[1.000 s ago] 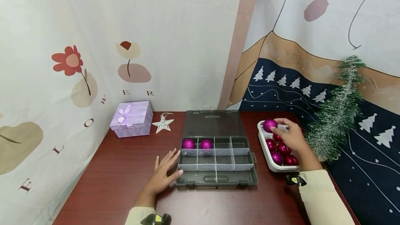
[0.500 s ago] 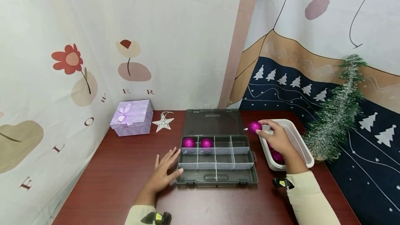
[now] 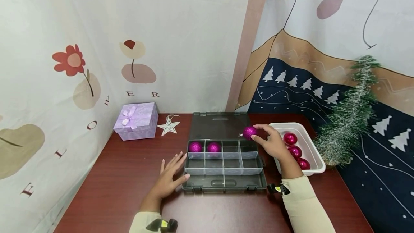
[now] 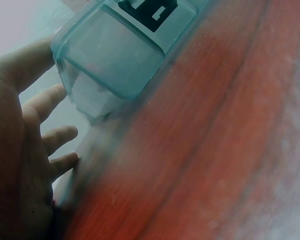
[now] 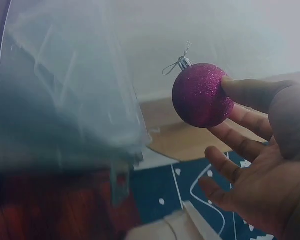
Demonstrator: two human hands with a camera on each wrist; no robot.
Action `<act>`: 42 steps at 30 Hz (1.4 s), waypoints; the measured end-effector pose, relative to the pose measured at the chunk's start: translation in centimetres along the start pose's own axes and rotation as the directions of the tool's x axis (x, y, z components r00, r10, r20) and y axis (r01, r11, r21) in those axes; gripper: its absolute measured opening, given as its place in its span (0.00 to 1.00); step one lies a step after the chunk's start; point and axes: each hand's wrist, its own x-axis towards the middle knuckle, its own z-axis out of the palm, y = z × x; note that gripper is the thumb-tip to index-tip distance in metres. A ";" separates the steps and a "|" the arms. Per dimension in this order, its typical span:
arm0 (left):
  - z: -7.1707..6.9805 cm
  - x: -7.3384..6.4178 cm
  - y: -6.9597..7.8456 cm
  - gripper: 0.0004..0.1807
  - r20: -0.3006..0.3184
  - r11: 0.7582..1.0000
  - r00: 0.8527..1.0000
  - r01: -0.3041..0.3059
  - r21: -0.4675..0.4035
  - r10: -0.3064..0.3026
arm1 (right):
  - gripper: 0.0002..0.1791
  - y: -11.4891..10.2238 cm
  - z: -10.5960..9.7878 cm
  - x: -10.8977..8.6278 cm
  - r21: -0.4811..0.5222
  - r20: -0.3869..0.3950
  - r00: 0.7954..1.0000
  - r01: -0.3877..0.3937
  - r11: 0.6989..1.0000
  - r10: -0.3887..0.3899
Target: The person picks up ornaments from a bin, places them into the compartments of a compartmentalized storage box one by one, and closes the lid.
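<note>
My right hand pinches a glittery magenta Christmas ball between thumb and fingertips, above the upper right of the open compartment box. In the right wrist view the ball shows a silver cap and a wire loop. Two like balls, the left one and the right one, sit in the first two compartments of the back row. Beside the box's left side my left hand lies with straight, spread fingers; in the left wrist view its thumb and index finger touch the box corner.
A white tray with several shiny red balls stands right of the box, partly behind my right arm. A tinsel tree stands beyond it. At the back left are a lilac gift box and a white star ornament.
My right hand has lifted the magenta ball out of the white tray and carried it left, over the box's back right corner. The left hand has stayed in place.
</note>
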 end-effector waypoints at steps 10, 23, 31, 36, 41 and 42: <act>0.0 0.0 0.0 0.43 0.000 1.000 1.000 -0.001 -0.007 0.001 | 0.21 -1.0 2.1 0.9 -0.030 0.069 0.996 0.060 0.998 -0.058; 0.2 0.1 0.0 0.43 -0.018 1.000 1.000 -0.020 0.015 0.020 | 0.21 -1.8 3.1 3.1 -0.122 0.246 0.966 0.111 0.986 -0.078; 0.2 0.2 0.1 0.43 -0.014 1.000 1.000 -0.018 0.016 0.019 | 0.20 -1.8 3.4 4.0 -0.097 0.328 0.943 0.094 0.991 -0.057; 0.2 0.2 -0.1 0.43 -0.009 1.000 1.000 -0.016 0.012 0.016 | 0.19 -1.5 3.7 4.1 -0.117 0.385 0.922 0.094 0.989 -0.043; 0.2 0.1 -0.2 0.43 -0.014 1.000 1.000 -0.018 0.004 0.018 | 0.17 -1.5 4.0 4.0 -0.136 0.411 0.910 0.115 0.984 -0.050; 0.2 0.1 -0.2 0.43 -0.012 1.000 1.000 -0.017 0.004 0.017 | 0.17 -1.5 4.0 4.0 -0.141 0.415 0.909 0.116 0.983 -0.048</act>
